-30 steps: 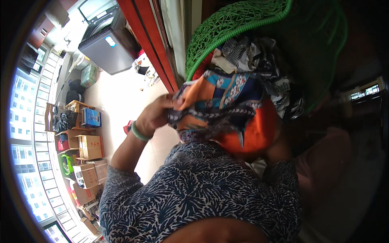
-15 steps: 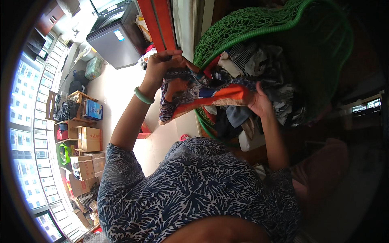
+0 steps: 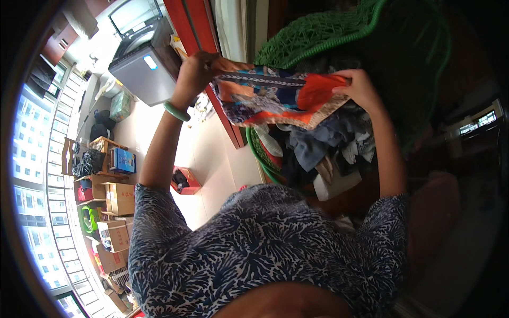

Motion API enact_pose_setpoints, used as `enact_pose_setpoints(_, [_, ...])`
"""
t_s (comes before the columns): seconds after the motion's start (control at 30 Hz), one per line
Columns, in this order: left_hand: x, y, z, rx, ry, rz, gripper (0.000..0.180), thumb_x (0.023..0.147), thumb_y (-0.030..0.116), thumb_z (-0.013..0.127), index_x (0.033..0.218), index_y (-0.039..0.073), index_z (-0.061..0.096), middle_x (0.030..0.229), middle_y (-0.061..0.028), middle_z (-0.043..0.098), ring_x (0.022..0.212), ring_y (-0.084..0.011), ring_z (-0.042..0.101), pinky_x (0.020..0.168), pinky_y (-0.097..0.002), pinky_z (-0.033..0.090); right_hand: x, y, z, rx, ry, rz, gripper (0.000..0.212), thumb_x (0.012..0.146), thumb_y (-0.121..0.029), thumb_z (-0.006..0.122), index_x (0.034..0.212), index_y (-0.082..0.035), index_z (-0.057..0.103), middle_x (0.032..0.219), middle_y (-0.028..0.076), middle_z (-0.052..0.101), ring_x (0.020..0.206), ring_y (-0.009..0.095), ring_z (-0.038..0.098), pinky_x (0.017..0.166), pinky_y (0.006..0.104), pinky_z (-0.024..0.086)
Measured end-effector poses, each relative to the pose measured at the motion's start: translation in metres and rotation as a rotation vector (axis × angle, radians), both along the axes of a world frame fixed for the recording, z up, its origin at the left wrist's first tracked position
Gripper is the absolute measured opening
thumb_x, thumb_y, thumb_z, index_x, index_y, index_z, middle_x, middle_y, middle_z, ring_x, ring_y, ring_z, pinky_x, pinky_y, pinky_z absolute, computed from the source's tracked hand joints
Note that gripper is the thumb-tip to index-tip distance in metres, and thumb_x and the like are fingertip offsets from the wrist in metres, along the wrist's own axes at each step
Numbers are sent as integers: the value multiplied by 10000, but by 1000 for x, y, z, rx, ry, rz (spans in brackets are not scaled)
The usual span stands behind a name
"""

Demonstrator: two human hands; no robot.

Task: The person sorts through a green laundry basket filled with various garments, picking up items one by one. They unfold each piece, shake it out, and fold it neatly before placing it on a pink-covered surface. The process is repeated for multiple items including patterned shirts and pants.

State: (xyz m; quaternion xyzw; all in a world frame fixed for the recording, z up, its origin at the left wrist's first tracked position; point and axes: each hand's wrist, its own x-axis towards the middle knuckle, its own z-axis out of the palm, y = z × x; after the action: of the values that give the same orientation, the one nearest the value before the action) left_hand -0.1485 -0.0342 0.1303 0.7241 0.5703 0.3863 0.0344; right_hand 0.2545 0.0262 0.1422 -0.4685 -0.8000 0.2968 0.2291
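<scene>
Stretched between my hands is a colourful patterned cloth garment (image 3: 270,98), orange, red, blue and beige; its exact kind I cannot tell. My left hand (image 3: 196,74), below which a green bangle (image 3: 176,111) circles the wrist, is closed on the garment's left end. At the other end my right hand (image 3: 360,87) pinches the red and beige edge. Behind and beneath the cloth, a heap of clothes (image 3: 313,148) in grey, black and white lies in a green woven basket chair (image 3: 323,40). The garment hides part of that heap.
A grey top-loading washing machine (image 3: 143,69) with its lid up stands at the far left, beside a red door frame (image 3: 193,32). Cardboard boxes (image 3: 119,199) and a blue box (image 3: 123,160) line the window side. A red box (image 3: 185,181) sits on the tiled floor.
Both hands have risen away from my body and moved farther apart. The garment, bunched and sagging before, is now spread wider and flatter between them.
</scene>
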Motion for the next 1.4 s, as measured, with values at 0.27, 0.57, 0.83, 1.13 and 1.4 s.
enact_pose_setpoints(0.27, [21, -2, 35, -43, 33, -13, 159, 767, 84, 693, 888, -19, 681, 853, -158, 623, 750, -294, 636, 682, -347, 495, 53, -16, 39, -89, 153, -36, 235, 855, -109, 655, 1015, 63, 647, 742, 1, 604, 703, 70, 532, 631, 246, 457])
enact_pose_setpoints(0.57, [62, -2, 94, -533, -897, -894, 253, 911, 151, 545, 1067, -36, 610, 923, -133, 680, 774, -177, 678, 677, -270, 565, 114, -45, 70, -168, 899, -327, 442, 797, -182, 722, 1164, 11, 568, 995, 99, 662, 962, 202, 618, 887, 320, 480])
enact_pose_setpoints(0.83, [135, 29, -37, -745, -1461, -1031, 328, 964, 209, 419, 1166, -12, 551, 1099, -156, 629, 976, -270, 630, 883, -379, 517, 89, -135, -158, -736, 1377, -396, 439, 821, -207, 686, 1183, 3, 552, 1027, 102, 646, 983, 209, 608, 888, 331, 479])
enact_pose_setpoints(1.13, [171, -98, -217, -1418, -1696, -569, 787, 872, 663, 378, 1368, 52, 405, 1362, -161, 473, 1240, -314, 452, 1079, -449, 321, 102, -256, -264, -1066, 1406, -405, 438, 849, -234, 644, 1205, -5, 535, 1064, 106, 628, 1007, 216, 597, 888, 342, 479])
enact_pose_setpoints(1.4, [239, -109, -145, -1711, -1463, -762, 754, 920, 630, 235, 1449, 94, 272, 1468, -102, 350, 1305, -332, 384, 1090, -476, 311, 154, -268, -262, -875, 1425, -487, 438, 873, -258, 608, 1225, -13, 519, 1097, 109, 612, 1028, 223, 586, 888, 352, 479])
